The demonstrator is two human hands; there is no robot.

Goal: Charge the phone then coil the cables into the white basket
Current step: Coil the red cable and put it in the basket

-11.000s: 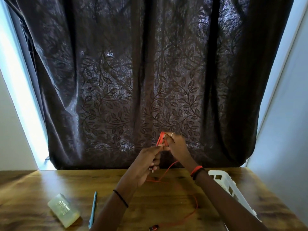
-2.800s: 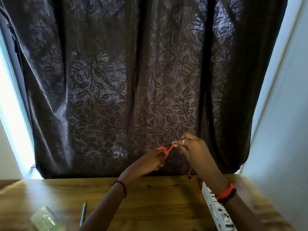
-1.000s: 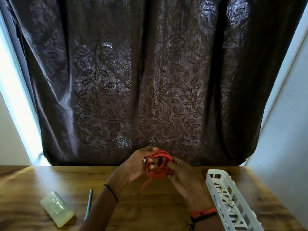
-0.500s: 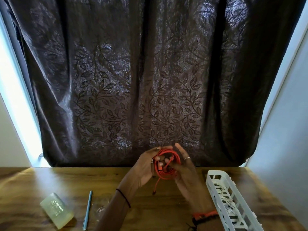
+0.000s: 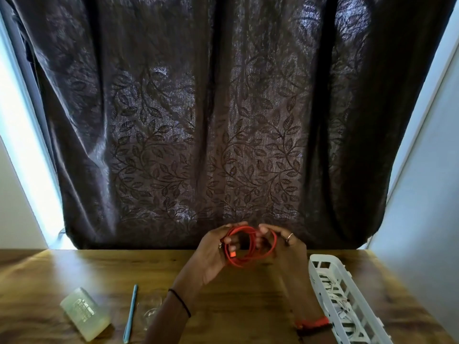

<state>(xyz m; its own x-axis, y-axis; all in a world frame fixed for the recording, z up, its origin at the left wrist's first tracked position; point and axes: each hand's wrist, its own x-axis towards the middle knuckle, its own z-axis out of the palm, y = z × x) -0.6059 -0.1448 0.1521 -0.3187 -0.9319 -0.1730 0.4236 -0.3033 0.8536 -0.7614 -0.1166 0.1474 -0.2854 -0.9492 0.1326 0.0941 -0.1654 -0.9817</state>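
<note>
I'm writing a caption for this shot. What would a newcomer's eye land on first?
The bright red cable, wound into a coil, is held up between the left hand and right hand at center, above the wooden table. Behind it a dark leaf-patterned curtain fills most of the view. At lower right, the white basket holds white cables.

A dark leaf-patterned curtain (image 5: 223,120) is hung behind the wooden table (image 5: 62,274). On the table's left, a pale translucent block (image 5: 84,314) is laid beside a light blue pen (image 5: 131,316), with a clear glass (image 5: 150,311) just right of it.
</note>
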